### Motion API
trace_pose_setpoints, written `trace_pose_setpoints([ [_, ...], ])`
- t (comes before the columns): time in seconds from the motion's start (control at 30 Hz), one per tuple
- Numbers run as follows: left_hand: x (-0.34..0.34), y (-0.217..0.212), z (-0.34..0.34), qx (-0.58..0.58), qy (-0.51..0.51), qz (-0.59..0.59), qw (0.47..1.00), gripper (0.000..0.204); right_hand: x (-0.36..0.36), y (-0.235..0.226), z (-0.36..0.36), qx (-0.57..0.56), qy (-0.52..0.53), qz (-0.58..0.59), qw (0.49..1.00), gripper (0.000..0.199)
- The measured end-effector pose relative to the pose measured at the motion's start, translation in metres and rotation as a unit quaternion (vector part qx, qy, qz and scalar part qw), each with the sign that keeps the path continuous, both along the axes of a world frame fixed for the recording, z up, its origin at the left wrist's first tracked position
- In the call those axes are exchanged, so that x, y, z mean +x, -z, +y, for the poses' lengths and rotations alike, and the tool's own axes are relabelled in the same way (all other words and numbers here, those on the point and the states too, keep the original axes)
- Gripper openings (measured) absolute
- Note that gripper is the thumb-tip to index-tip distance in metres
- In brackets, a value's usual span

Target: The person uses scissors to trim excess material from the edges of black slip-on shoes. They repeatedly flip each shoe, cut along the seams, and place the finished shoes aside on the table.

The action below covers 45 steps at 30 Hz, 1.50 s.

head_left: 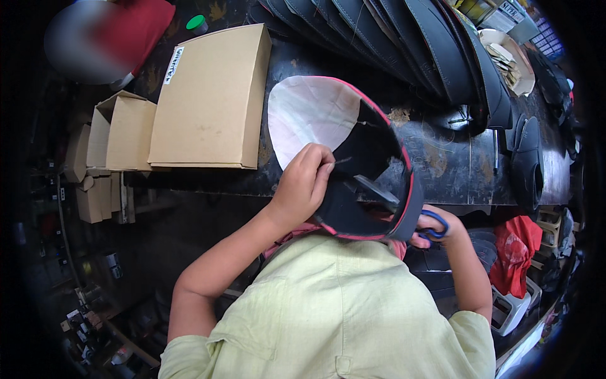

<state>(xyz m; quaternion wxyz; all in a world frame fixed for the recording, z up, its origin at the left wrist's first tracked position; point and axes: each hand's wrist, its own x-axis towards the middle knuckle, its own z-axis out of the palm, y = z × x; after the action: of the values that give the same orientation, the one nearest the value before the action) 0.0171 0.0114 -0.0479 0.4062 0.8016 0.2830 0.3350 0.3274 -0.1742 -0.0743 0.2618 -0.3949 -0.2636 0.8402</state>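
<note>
A rounded black fabric shell [363,148] with red-pink edging and a white inner face [309,114] leans between my body and the bench edge. My left hand [306,180] is closed in a pinch at the shell's opening. A small dark bit, perhaps thread, shows at its fingertips, too small to name. Blue-handled scissors [435,222] sit in my right hand [442,230], at the shell's right rim, with fingers through the loops. Grey blades that look like the scissors' show inside the shell; the rim covers the part between.
A large closed cardboard box [208,104] and a smaller open carton [129,132] stand at left. Stacked black curved panels [404,47] fill the far side. A tray of small pieces [508,60] and a red plastic bag [514,249] are at right. Another person in red is far left.
</note>
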Motion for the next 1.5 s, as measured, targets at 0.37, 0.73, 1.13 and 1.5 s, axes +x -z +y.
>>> trace_pose_setpoints([
  [0.37, 0.072, -0.015, 0.01, -0.233, 0.106, 0.02, 0.966, 0.028, -0.013, -0.107, -0.058, 0.175, 0.325, -0.392, 0.843, 0.032],
  [0.73, 0.075, -0.006, 0.041, -0.284, 0.168, 0.073, 0.941, 0.016, -0.052, -0.172, -0.009, 0.297, -0.117, -0.755, 0.572, 0.037],
  [1.13, 0.082, 0.001, 0.036, -0.031, 0.124, 0.087, 0.988, 0.025, -0.066, -0.156, 0.006, 0.285, -0.141, -0.762, 0.564, 0.036],
  [1.5, 0.086, 0.003, 0.044, -0.055, 0.161, 0.08, 0.982, 0.03, -0.069, -0.153, 0.004, 0.29, -0.141, -0.762, 0.561, 0.037],
])
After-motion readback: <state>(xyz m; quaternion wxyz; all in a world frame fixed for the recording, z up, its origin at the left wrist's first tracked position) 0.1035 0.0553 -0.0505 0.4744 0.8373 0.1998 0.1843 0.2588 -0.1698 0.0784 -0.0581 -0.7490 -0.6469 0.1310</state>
